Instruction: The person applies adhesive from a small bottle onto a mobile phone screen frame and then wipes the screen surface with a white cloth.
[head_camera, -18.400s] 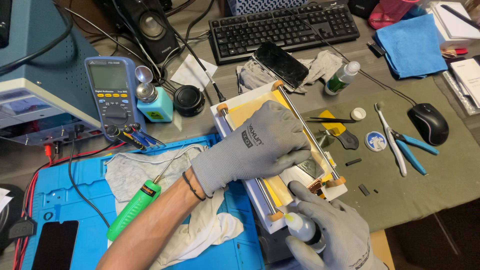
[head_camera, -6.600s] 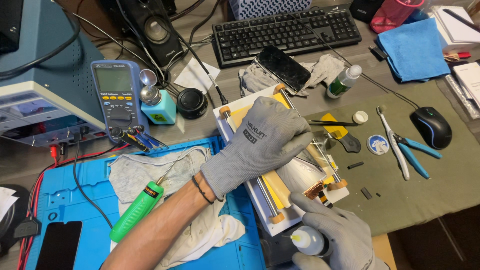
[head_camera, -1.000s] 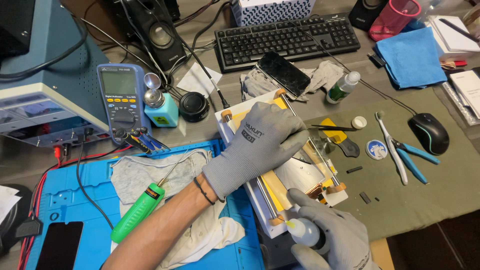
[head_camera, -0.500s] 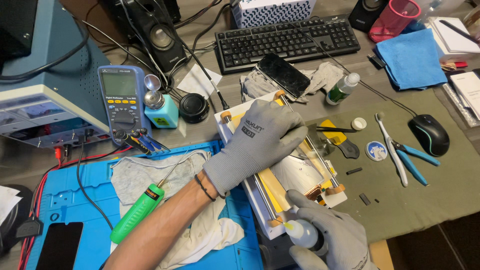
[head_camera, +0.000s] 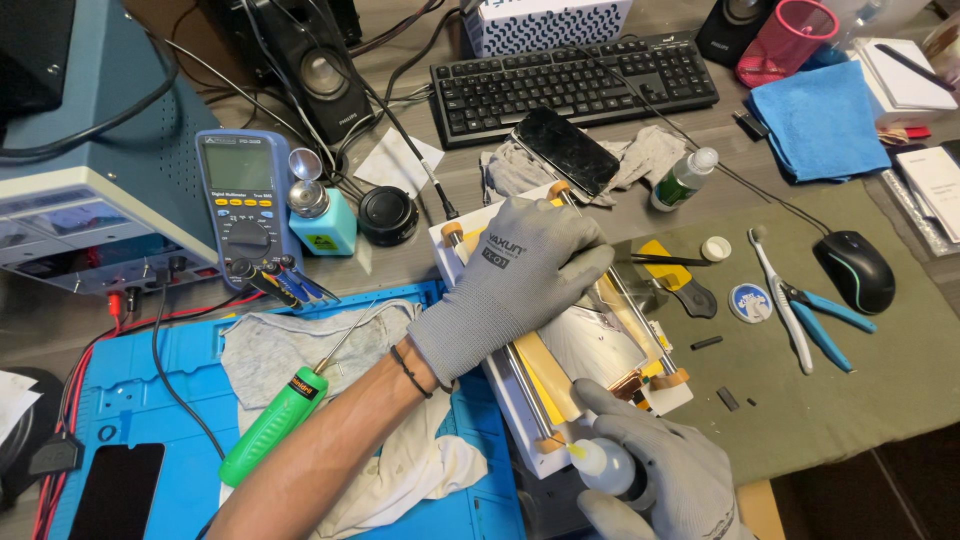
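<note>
Nearest me, my right hand (head_camera: 665, 480), gloved grey, is clenched around a small squeeze bottle (head_camera: 600, 465), its yellow tip at the near end of the white separator plate (head_camera: 560, 330). My left hand (head_camera: 515, 280), also gloved, lies flat, fingers spread, pressing on that plate's middle and gripping nothing. The plate sits between a blue work mat (head_camera: 130, 400) and an olive mat (head_camera: 850, 380). On the blue mat lie a grey rag (head_camera: 290, 345) and a green tool (head_camera: 275, 425). Farther off stand a multimeter (head_camera: 245, 205), a cracked phone (head_camera: 565, 150) and a black keyboard (head_camera: 570, 85).
</note>
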